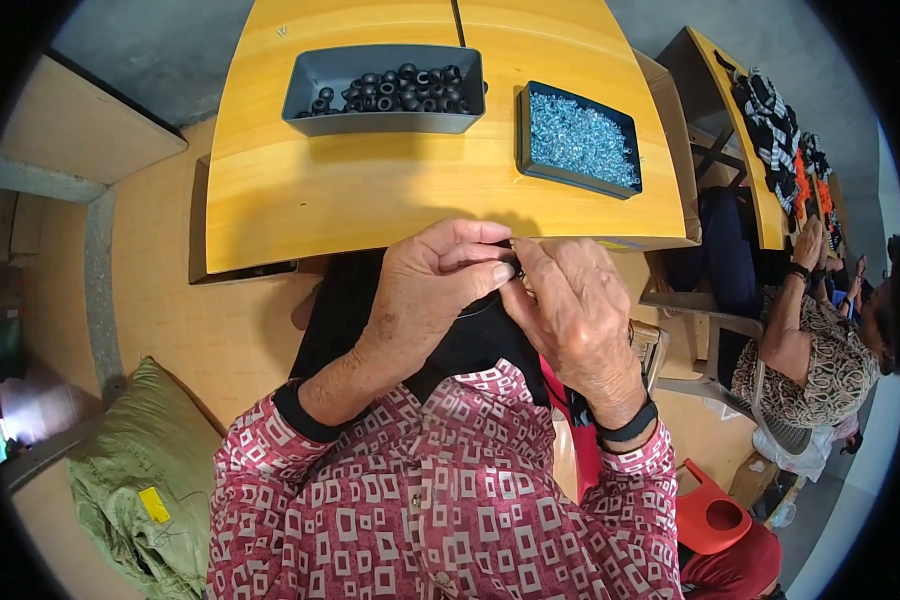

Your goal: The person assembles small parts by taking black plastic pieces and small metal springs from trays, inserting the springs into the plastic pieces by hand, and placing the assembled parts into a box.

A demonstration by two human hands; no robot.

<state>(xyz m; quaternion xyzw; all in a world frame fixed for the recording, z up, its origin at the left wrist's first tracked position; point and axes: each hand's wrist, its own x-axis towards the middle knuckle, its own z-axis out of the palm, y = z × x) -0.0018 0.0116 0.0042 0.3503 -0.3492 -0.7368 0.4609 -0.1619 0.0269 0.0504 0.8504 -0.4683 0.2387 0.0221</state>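
Observation:
My left hand (420, 290) and my right hand (575, 310) meet just off the table's near edge, above my lap. Between the thumb and fingers of my left hand is a small black piece (511, 262), mostly covered by the fingertips. The fingers of my right hand are pinched together against the same spot; whether they grip the piece itself or something finer is hidden. Beyond the hands, a long grey bin (390, 124) holds several round black beads (410, 90) with wide holes. Right of it, a dark tray (580, 180) is filled with tiny clear bluish pieces (582, 135).
Both containers stand on a yellow wooden table (370, 200). A green sack (145, 470) lies on the floor at left. To the right, a seated person (810, 360) works near another table with black, white and orange material (770, 120). A red plastic stool (712, 515) is at lower right.

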